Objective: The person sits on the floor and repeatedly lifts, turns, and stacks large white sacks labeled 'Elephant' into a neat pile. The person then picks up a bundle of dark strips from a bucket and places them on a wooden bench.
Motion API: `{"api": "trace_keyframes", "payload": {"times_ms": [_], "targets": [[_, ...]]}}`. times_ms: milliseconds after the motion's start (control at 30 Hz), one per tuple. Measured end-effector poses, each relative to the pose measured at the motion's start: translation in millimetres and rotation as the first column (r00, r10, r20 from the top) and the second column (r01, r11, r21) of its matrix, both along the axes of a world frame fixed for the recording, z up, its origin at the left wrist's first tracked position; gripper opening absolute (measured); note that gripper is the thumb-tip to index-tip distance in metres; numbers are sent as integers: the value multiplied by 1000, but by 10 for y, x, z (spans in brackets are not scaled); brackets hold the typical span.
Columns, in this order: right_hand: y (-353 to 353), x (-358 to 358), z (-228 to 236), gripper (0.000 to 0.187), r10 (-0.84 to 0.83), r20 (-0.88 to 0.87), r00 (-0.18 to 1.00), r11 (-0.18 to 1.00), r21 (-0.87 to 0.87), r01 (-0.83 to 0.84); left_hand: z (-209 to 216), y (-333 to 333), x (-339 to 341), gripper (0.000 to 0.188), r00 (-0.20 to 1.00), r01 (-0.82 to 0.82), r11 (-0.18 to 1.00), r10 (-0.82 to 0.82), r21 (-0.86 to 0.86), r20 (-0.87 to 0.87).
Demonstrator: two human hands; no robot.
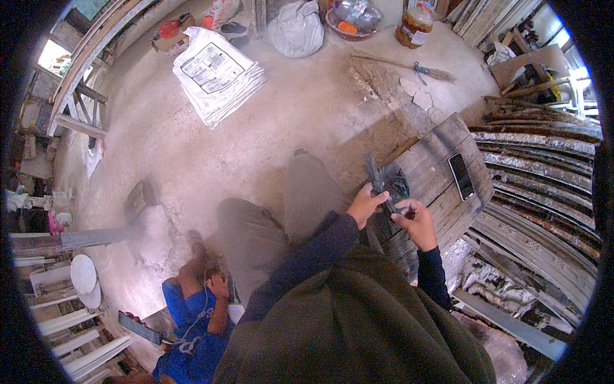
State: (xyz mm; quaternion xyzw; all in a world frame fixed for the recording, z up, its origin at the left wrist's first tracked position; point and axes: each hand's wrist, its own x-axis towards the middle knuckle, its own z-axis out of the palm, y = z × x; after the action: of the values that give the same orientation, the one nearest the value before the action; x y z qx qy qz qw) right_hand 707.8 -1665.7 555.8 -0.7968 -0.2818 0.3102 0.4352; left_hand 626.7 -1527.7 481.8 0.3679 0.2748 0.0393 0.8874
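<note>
Over the near left edge of a low wooden table (441, 160), my left hand (364, 206) is closed around a bundle of dark strips (373, 168). Its ends stick up past my thumb. From the other side, my right hand (417, 225) pinches the lower part of the same bundle between thumb and fingers. Just beyond my hands, a loose heap of similar dark strips (400, 184) rests on the boards, partly hidden. What the strips are made of cannot be made out.
A phone (461, 176) lies on the table's right side. On the floor ahead are stacked white sacks (217, 77), a grey bag (295, 31), a broom (409, 66) and a large jar (414, 27). Stacked boards (537, 173) stand at right. Someone in blue (198, 326) sits at lower left, holding a device.
</note>
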Motion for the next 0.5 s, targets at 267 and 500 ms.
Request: {"api": "trace_keyframes", "payload": {"times_ms": [267, 500], "targets": [[35, -40, 29, 9, -87, 50, 995, 994, -61, 90, 64, 3, -16, 30, 999, -36, 998, 36, 51, -8], [-18, -22, 60, 3, -111, 241, 964, 982, 176, 69, 83, 4, 10, 29, 997, -1, 997, 7, 79, -81]]}}
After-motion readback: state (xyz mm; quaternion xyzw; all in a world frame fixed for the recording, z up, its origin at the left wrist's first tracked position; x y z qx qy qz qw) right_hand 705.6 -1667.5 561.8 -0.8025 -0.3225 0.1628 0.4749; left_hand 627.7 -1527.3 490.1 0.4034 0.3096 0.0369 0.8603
